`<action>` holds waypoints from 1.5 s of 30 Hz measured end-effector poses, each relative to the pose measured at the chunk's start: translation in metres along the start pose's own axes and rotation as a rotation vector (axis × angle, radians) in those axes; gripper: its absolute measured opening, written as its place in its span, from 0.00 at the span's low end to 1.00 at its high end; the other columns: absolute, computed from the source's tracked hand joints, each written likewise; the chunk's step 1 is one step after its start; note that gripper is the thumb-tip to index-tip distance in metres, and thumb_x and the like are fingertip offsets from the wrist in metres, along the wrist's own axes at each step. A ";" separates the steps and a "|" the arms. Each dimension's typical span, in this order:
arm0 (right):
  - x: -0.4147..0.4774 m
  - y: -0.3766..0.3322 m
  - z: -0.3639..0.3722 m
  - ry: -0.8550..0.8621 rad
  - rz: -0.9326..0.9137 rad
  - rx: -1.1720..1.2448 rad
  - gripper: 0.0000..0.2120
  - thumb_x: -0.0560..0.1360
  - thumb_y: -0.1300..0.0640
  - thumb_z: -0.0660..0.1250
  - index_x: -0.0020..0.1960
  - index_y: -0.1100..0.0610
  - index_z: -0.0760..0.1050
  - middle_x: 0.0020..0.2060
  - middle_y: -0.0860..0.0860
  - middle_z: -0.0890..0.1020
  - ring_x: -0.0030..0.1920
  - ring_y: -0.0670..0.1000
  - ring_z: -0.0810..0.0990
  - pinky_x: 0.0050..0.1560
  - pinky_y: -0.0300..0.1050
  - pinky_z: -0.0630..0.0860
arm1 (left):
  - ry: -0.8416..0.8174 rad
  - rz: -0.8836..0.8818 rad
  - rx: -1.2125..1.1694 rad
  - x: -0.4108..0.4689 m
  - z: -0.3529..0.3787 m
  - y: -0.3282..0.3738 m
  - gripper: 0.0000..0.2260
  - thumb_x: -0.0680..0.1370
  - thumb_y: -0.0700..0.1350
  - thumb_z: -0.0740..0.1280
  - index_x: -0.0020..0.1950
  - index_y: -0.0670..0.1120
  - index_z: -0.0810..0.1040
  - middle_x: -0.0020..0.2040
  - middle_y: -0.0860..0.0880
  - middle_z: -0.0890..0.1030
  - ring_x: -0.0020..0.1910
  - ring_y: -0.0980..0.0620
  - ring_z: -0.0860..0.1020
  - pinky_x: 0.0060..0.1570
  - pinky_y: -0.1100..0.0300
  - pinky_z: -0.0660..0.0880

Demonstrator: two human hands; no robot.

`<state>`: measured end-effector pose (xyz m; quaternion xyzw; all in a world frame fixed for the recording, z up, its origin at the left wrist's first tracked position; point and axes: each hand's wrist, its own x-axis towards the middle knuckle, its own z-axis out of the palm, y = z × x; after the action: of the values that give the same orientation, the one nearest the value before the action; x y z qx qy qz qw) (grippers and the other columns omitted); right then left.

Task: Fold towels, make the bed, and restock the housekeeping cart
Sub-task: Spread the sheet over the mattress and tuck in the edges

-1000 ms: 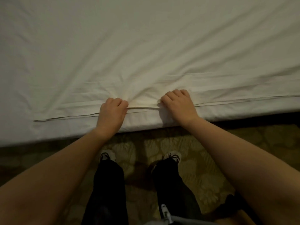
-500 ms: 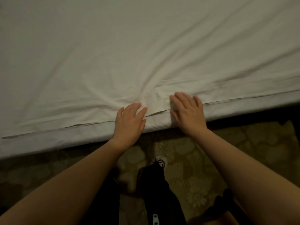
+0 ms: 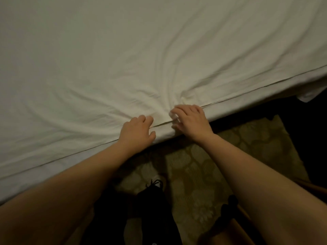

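Note:
A white top sheet (image 3: pixel 123 59) covers the bed, with a thin dark hem line (image 3: pixel 256 89) running along its near edge. My left hand (image 3: pixel 136 131) sits on that edge, fingers curled over the hem and thumb spread below it. Just to its right, my right hand (image 3: pixel 192 121) has its fingers curled and pinches a small bunch of the sheet. Wrinkles fan out across the sheet from the spot between the two hands. Both forearms reach in from the bottom of the view.
A patterned olive carpet (image 3: pixel 221 156) lies below the bed's edge. My leg in black trousers and a laced shoe (image 3: pixel 156 184) stand on it. A wooden furniture edge (image 3: pixel 247 223) is at the lower right. The sheet's corner (image 3: pixel 307 96) hangs at the right.
Both hands lay flat on the sheet edge half a second ago; now their fingers are curled into the fabric. The view has shifted right along the bed, showing the sheet's right corner.

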<state>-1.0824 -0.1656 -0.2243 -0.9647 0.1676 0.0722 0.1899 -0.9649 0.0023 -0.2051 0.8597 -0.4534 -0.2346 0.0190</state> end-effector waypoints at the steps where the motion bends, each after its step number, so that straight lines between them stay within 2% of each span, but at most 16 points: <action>1: -0.001 0.001 -0.010 -0.056 0.042 0.020 0.21 0.75 0.50 0.66 0.67 0.51 0.70 0.65 0.49 0.74 0.65 0.53 0.71 0.66 0.48 0.58 | -0.021 -0.012 -0.057 0.004 -0.006 0.011 0.16 0.77 0.52 0.60 0.61 0.46 0.70 0.52 0.45 0.75 0.49 0.43 0.75 0.45 0.53 0.73; 2: -0.001 0.002 -0.021 -0.066 0.089 0.042 0.22 0.76 0.50 0.64 0.69 0.51 0.68 0.66 0.49 0.73 0.66 0.52 0.70 0.67 0.48 0.60 | -0.036 -0.026 -0.108 0.009 -0.012 0.022 0.17 0.77 0.52 0.60 0.62 0.47 0.70 0.53 0.45 0.76 0.50 0.43 0.75 0.46 0.53 0.73; 5: -0.011 0.013 -0.056 -0.058 0.269 0.154 0.16 0.78 0.53 0.61 0.64 0.55 0.74 0.60 0.54 0.79 0.61 0.57 0.75 0.62 0.49 0.69 | -0.038 -0.060 -0.192 0.026 -0.033 0.053 0.13 0.78 0.48 0.59 0.60 0.47 0.74 0.54 0.44 0.78 0.52 0.43 0.77 0.48 0.54 0.72; 10: -0.037 0.040 -0.116 -0.142 0.617 0.390 0.15 0.79 0.55 0.57 0.63 0.52 0.75 0.57 0.53 0.81 0.58 0.56 0.77 0.57 0.45 0.72 | -0.051 -0.136 -0.254 0.054 -0.062 0.091 0.12 0.78 0.44 0.59 0.58 0.46 0.76 0.55 0.44 0.79 0.53 0.43 0.77 0.49 0.55 0.70; 13: -0.035 0.083 -0.149 -0.076 0.826 0.587 0.14 0.79 0.56 0.56 0.62 0.52 0.75 0.54 0.53 0.80 0.51 0.55 0.78 0.52 0.49 0.77 | -0.085 -0.125 -0.286 0.090 -0.071 0.123 0.14 0.78 0.42 0.58 0.61 0.43 0.75 0.55 0.42 0.77 0.53 0.43 0.76 0.49 0.54 0.70; 16: -0.033 0.146 -0.173 0.052 0.986 0.690 0.14 0.78 0.58 0.57 0.60 0.53 0.76 0.53 0.55 0.80 0.48 0.54 0.77 0.48 0.45 0.74 | -0.151 -0.013 -0.270 0.139 -0.066 0.163 0.15 0.78 0.42 0.59 0.64 0.42 0.73 0.57 0.41 0.75 0.55 0.42 0.75 0.51 0.54 0.70; 19: -0.038 0.212 -0.188 0.127 1.100 0.709 0.14 0.79 0.59 0.57 0.63 0.55 0.74 0.56 0.56 0.78 0.54 0.55 0.76 0.47 0.39 0.69 | -0.218 0.093 -0.248 0.190 -0.057 0.211 0.16 0.78 0.41 0.60 0.65 0.41 0.72 0.59 0.39 0.74 0.56 0.40 0.74 0.54 0.53 0.70; 23: -0.044 0.298 -0.193 0.078 1.129 0.666 0.15 0.81 0.56 0.57 0.67 0.53 0.69 0.55 0.53 0.77 0.49 0.52 0.75 0.46 0.44 0.72 | -0.221 0.164 -0.237 0.253 -0.046 0.286 0.17 0.78 0.42 0.59 0.66 0.41 0.71 0.60 0.39 0.74 0.57 0.40 0.73 0.54 0.53 0.69; 28: -0.040 0.409 -0.184 0.067 1.107 0.605 0.16 0.80 0.55 0.57 0.66 0.58 0.69 0.63 0.56 0.74 0.61 0.58 0.73 0.56 0.46 0.70 | -0.091 0.188 -0.255 0.320 -0.032 0.379 0.15 0.77 0.42 0.60 0.63 0.42 0.74 0.55 0.40 0.73 0.53 0.41 0.73 0.49 0.53 0.71; 31: -0.033 0.469 -0.185 0.186 1.138 0.655 0.10 0.78 0.56 0.58 0.57 0.60 0.70 0.57 0.59 0.76 0.56 0.59 0.75 0.50 0.43 0.68 | 0.025 0.161 -0.313 0.349 -0.023 0.429 0.11 0.77 0.39 0.60 0.56 0.41 0.79 0.48 0.41 0.73 0.46 0.44 0.72 0.43 0.58 0.66; 33: -0.025 0.505 -0.196 0.394 1.212 0.866 0.15 0.77 0.57 0.60 0.63 0.61 0.70 0.59 0.58 0.77 0.58 0.58 0.75 0.54 0.43 0.70 | 0.064 0.151 -0.331 0.367 -0.019 0.457 0.10 0.77 0.39 0.60 0.53 0.41 0.79 0.46 0.43 0.72 0.44 0.47 0.71 0.42 0.60 0.64; 36: -0.010 0.549 -0.219 0.716 1.332 1.194 0.27 0.75 0.58 0.65 0.72 0.58 0.61 0.64 0.55 0.74 0.60 0.56 0.75 0.61 0.48 0.72 | 0.046 0.092 -0.318 0.389 -0.016 0.483 0.07 0.76 0.43 0.62 0.50 0.42 0.77 0.44 0.47 0.69 0.43 0.46 0.72 0.41 0.60 0.63; 39: 0.001 0.585 -0.230 0.995 1.368 1.455 0.23 0.74 0.63 0.66 0.68 0.59 0.68 0.60 0.56 0.77 0.54 0.55 0.79 0.57 0.51 0.77 | -0.013 0.018 -0.300 0.397 -0.016 0.488 0.09 0.73 0.49 0.60 0.45 0.44 0.73 0.43 0.47 0.69 0.41 0.45 0.72 0.39 0.59 0.62; 40: 0.003 0.593 -0.231 1.033 1.403 1.456 0.21 0.73 0.64 0.66 0.66 0.60 0.70 0.59 0.58 0.78 0.54 0.56 0.80 0.56 0.52 0.78 | -0.033 0.006 -0.306 0.398 -0.018 0.487 0.10 0.71 0.51 0.59 0.44 0.44 0.72 0.43 0.47 0.69 0.40 0.46 0.71 0.39 0.59 0.62; 42: 0.004 0.605 -0.229 0.957 1.517 1.273 0.22 0.71 0.61 0.68 0.65 0.61 0.71 0.61 0.59 0.76 0.55 0.58 0.79 0.56 0.54 0.78 | -0.079 0.004 -0.320 0.399 -0.023 0.486 0.10 0.71 0.51 0.59 0.44 0.44 0.72 0.43 0.47 0.69 0.41 0.47 0.70 0.39 0.59 0.62; 45: 0.004 0.610 -0.230 0.834 1.540 1.171 0.29 0.70 0.53 0.72 0.68 0.60 0.68 0.65 0.58 0.72 0.59 0.59 0.76 0.59 0.52 0.76 | -0.139 0.032 -0.353 0.401 -0.031 0.480 0.04 0.74 0.44 0.63 0.47 0.44 0.74 0.44 0.48 0.70 0.42 0.48 0.70 0.41 0.59 0.62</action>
<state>-1.2753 -0.7886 -0.2228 -0.3036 0.7961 -0.2564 0.4565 -1.1300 -0.6020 -0.2141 0.8172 -0.4191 -0.3692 0.1418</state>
